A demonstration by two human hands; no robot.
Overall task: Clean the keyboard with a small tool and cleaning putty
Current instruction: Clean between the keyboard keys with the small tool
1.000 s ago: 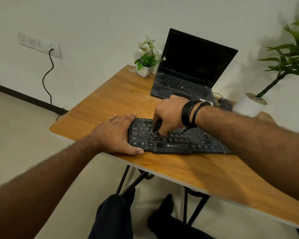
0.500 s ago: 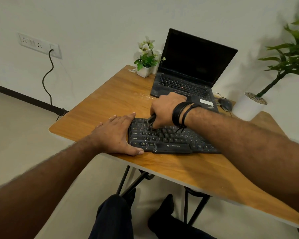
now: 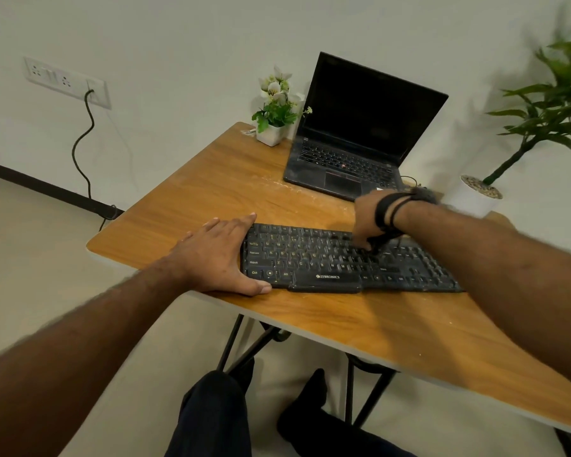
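Lying flat on the wooden table [image 3: 211,179], the black keyboard [image 3: 314,258] sat near the front edge, its long axis running left to right along that edge, with the space bar side and its printed brand name facing the person. Its left end was just under the left hand [image 3: 218,255], which lay flat with straight, relaxed fingers along the short edge, the thumb stretched along the front corner and touching the table. The right hand [image 3: 368,219] hung over the right-centre rows, fingers curled downward and pinching a small dark tool [image 3: 374,245]. Only a short part of the tool showed below the fingers; it pointed down into the keys, but its exact tilt was too blurred to tell. Dark bands circled the right wrist.

Behind the keyboard and well apart from it stood an open laptop [image 3: 360,133] with a dark screen, and beside it, at the back left corner, a small white pot of flowers [image 3: 272,130]. A taller potted plant [image 3: 475,192] stood off the table's right side. Pale specks lay scattered on the table between laptop and keyboard.
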